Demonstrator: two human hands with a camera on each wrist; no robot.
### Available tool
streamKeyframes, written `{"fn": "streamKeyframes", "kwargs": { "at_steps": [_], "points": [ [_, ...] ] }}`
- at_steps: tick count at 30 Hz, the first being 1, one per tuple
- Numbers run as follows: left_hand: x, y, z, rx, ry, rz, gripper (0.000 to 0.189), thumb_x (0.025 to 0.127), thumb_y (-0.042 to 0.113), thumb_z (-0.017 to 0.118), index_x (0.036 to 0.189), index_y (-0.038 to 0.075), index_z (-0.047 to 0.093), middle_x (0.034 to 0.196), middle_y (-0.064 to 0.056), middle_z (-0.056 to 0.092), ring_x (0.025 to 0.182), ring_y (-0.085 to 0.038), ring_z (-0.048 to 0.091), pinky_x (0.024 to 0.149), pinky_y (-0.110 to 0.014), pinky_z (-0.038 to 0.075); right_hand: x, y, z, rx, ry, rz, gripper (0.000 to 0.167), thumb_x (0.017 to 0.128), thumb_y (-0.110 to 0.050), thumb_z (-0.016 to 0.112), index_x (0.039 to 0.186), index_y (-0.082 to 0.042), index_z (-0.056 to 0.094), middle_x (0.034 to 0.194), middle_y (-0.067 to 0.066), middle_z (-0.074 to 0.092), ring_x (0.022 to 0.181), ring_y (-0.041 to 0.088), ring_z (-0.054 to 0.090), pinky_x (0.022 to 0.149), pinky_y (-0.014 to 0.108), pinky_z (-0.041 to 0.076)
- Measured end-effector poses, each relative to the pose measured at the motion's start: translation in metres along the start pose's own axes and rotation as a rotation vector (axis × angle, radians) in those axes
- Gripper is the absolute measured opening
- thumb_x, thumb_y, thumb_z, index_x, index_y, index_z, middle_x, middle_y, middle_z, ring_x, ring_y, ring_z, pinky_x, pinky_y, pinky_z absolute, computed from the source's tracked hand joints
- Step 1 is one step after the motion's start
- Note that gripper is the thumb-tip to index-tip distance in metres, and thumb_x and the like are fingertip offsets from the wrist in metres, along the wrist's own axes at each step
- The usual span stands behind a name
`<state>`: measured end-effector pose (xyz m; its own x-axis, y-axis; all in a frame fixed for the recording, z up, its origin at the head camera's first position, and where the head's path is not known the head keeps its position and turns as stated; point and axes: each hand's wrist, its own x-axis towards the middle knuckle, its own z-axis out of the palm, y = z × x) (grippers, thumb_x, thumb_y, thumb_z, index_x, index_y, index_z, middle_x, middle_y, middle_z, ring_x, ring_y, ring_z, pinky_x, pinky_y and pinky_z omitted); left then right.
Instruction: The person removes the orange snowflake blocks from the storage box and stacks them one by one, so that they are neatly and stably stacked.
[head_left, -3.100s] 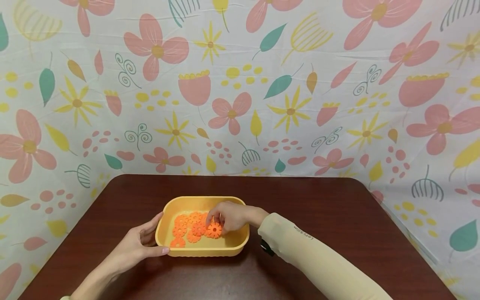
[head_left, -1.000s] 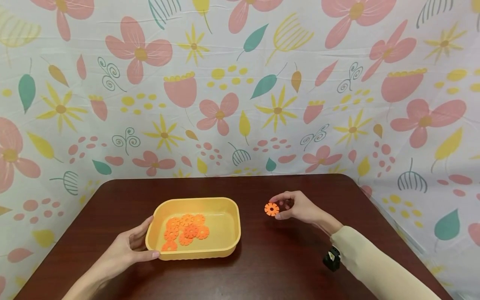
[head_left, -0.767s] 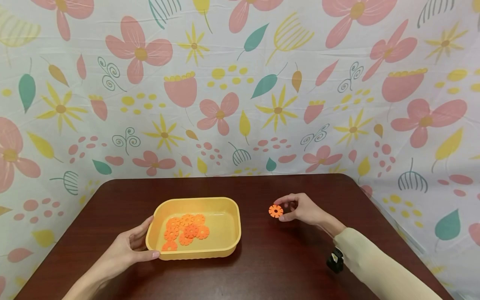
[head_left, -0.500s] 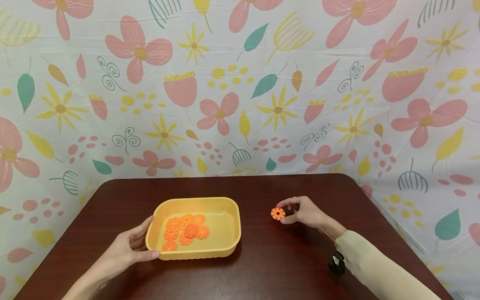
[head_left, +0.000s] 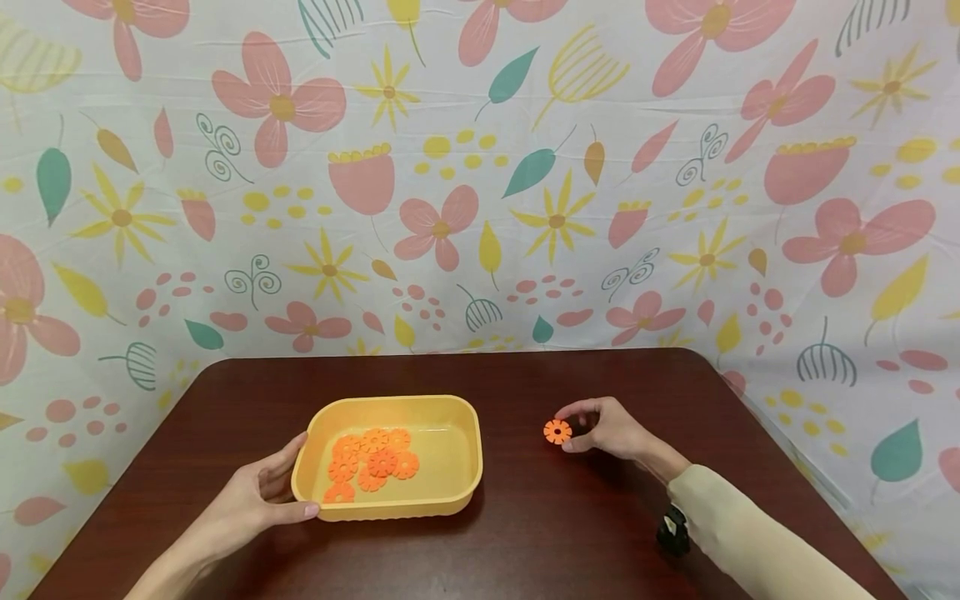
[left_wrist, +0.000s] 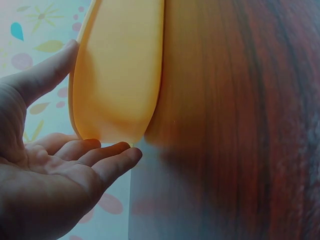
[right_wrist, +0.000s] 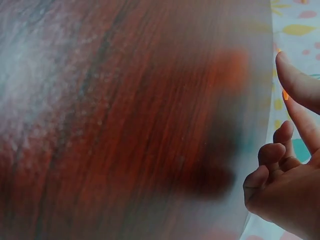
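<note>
The right hand (head_left: 617,428) had carried one pinched orange disc (head_left: 551,437) out to three o'clock, leaving the pile (head_left: 382,462) in the yellow tray (head_left: 446,462). The left hand (head_left: 249,495), spread, gripped its nine-o'clock end.

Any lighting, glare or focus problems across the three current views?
Head: evenly lit, orange disc clear, soft shadow beside the yellow bin; left wrist: dim, left hand in heavy shade, tabletop blurred toward picture right; right wrist: whitish glare on the tabletop at picture left, right hand darkly shaded.

Discs (head_left: 382,470) in tray (head_left: 397,510), table (head_left: 525,533) below, cloth (head_left: 480,167) behind
</note>
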<state>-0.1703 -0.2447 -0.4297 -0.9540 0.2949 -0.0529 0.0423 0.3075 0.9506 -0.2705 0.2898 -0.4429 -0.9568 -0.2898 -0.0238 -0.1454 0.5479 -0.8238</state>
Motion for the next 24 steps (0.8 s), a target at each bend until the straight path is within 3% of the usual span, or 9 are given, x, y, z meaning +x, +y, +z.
{"fn": "streamKeyframes", "kwargs": {
  "at_steps": [24],
  "points": [
    [0.0012,-0.0012,-0.0013,-0.034,-0.015,-0.001,0.102,0.089,0.011,0.086,0.166,-0.003,0.02,0.17,-0.022,0.02,0.15,-0.044,0.029,0.097,-0.023,0.049,0.0026,0.0071,-0.0024,-0.066,-0.011,-0.03,0.043,0.081,-0.007,0.092,0.12,0.001,0.076,0.088,0.017,0.055,0.083,0.025,0.046,0.072,0.037,0.036]
  ]
}}
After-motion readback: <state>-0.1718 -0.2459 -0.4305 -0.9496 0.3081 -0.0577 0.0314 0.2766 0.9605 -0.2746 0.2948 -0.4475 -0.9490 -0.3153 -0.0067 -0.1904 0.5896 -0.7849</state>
